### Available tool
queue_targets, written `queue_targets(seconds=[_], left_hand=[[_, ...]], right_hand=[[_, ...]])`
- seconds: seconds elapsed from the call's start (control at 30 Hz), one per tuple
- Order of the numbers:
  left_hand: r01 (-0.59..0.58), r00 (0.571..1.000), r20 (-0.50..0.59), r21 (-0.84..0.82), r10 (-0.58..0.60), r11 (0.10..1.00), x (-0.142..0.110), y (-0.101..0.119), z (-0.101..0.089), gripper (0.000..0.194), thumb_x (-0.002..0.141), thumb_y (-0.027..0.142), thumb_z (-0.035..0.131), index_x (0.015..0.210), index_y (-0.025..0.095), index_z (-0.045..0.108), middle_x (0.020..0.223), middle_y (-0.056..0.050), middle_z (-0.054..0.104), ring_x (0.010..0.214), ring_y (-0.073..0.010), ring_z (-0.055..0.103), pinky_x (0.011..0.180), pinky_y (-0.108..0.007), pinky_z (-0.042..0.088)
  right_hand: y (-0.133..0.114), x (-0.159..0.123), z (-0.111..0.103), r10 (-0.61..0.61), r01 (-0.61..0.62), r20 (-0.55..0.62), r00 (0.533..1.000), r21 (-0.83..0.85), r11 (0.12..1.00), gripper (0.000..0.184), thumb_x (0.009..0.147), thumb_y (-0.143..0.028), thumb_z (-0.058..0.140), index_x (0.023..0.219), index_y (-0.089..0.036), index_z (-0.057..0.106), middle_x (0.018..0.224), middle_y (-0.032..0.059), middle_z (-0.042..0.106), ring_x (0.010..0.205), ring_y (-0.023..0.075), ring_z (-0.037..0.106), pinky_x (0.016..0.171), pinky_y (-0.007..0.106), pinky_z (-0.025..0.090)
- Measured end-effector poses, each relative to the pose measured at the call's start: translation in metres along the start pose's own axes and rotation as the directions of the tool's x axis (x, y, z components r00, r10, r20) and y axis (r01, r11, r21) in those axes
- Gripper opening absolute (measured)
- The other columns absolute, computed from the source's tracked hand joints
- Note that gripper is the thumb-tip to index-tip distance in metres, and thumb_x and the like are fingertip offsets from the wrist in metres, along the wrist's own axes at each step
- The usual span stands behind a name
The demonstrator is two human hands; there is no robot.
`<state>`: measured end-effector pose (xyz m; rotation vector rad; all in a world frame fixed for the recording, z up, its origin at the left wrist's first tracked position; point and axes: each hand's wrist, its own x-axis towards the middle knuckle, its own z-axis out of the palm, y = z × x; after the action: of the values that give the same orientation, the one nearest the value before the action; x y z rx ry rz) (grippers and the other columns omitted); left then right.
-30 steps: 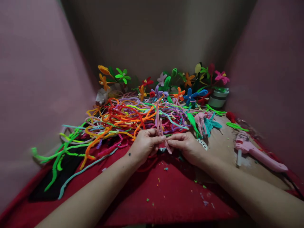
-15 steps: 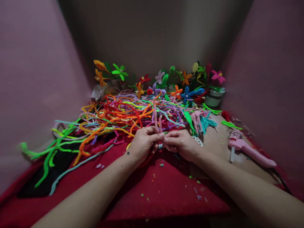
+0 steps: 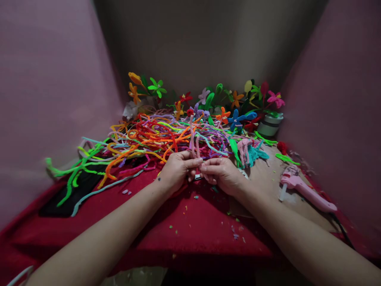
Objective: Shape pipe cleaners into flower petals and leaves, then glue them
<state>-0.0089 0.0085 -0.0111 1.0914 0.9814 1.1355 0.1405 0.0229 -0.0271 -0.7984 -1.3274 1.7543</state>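
My left hand and my right hand meet over the front of the red cloth, fingertips nearly touching. Between them is a pale pink pipe cleaner, pinched by both hands. Two pink lengths of it stick up above the fingers, one taller than the other; its lower part is mostly hidden by my fingers. Just behind the hands spreads a tangled heap of pipe cleaners in many colours. A small metallic piece shows below the fingertips.
A pink glue gun lies on cardboard at the right. Pink and teal pipe-cleaner pieces lie nearer the hands. Pipe-cleaner flowers, including a blue one, line the back beside a striped jar. Scraps dot the red cloth.
The view has shifted slightly, showing more of the table's front edge. Both hands keep their pinch on the pink pipe cleaner, with only small finger movement.
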Motion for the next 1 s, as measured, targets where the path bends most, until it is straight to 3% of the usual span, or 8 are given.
queue_targets(seconds=[0.33, 0.57, 0.67, 0.8, 1.0], left_hand=[[0.017, 1.000, 0.006, 0.014, -0.017, 1.000, 0.000, 0.001, 0.002, 0.018, 0.067, 0.028, 0.067, 0.068, 0.015, 0.055, 0.043, 0.006, 0.047, 0.033, -0.0039, 0.038, 0.032, -0.016, 0.029], [0.020, 0.998, -0.064, 0.185, -0.008, 0.983, -0.003, 0.007, 0.004, 0.021, 0.069, 0.034, 0.064, 0.066, 0.015, 0.055, 0.040, 0.007, 0.046, 0.028, -0.0030, 0.033, 0.029, -0.016, 0.022], [-0.039, 0.995, -0.081, 0.216, 0.058, 0.976, -0.007, 0.012, 0.005, 0.017, 0.068, 0.029, 0.065, 0.069, 0.015, 0.055, 0.047, 0.006, 0.051, 0.033, -0.0036, 0.039, 0.032, -0.015, 0.027], [-0.116, 0.993, 0.025, 0.216, 0.113, 0.970, -0.010, 0.014, 0.002, 0.017, 0.068, 0.028, 0.065, 0.074, 0.015, 0.055, 0.054, 0.004, 0.055, 0.042, -0.0075, 0.048, 0.038, -0.018, 0.039], [-0.246, 0.969, 0.062, 0.283, 0.239, 0.927, -0.009, 0.010, -0.005, 0.011, 0.072, 0.024, 0.060, 0.079, 0.016, 0.061, 0.064, 0.002, 0.058, 0.051, -0.0086, 0.052, 0.048, -0.019, 0.043]], right_hand=[[0.000, -0.001, 0.002, -0.001, 0.002, -0.063, 0.998, 0.013, 1.000, 0.015, 0.064, -0.022, 0.066, 0.056, -0.013, 0.058, 0.046, -0.0021, 0.051, 0.036, 0.0035, 0.034, 0.039, 0.021, 0.018], [-0.002, -0.002, 0.006, -0.064, 0.058, -0.159, 0.985, -0.041, 0.997, 0.016, 0.064, -0.024, 0.066, 0.055, -0.013, 0.057, 0.046, -0.0031, 0.049, 0.038, 0.0036, 0.034, 0.039, 0.021, 0.017], [-0.003, -0.002, 0.008, -0.065, 0.064, -0.148, 0.987, -0.012, 0.998, 0.016, 0.064, -0.023, 0.065, 0.055, -0.013, 0.056, 0.046, -0.0037, 0.049, 0.038, 0.0035, 0.033, 0.039, 0.021, 0.017], [-0.003, -0.002, 0.009, -0.052, 0.057, -0.109, 0.993, 0.037, 0.998, 0.019, 0.064, -0.025, 0.067, 0.056, -0.013, 0.054, 0.045, -0.0047, 0.047, 0.037, 0.0028, 0.031, 0.038, 0.021, 0.016], [-0.005, -0.002, 0.006, -0.029, 0.031, -0.064, 0.997, 0.033, 0.999, 0.019, 0.062, -0.025, 0.067, 0.055, -0.014, 0.053, 0.044, -0.0048, 0.047, 0.036, 0.0033, 0.031, 0.038, 0.022, 0.015]])
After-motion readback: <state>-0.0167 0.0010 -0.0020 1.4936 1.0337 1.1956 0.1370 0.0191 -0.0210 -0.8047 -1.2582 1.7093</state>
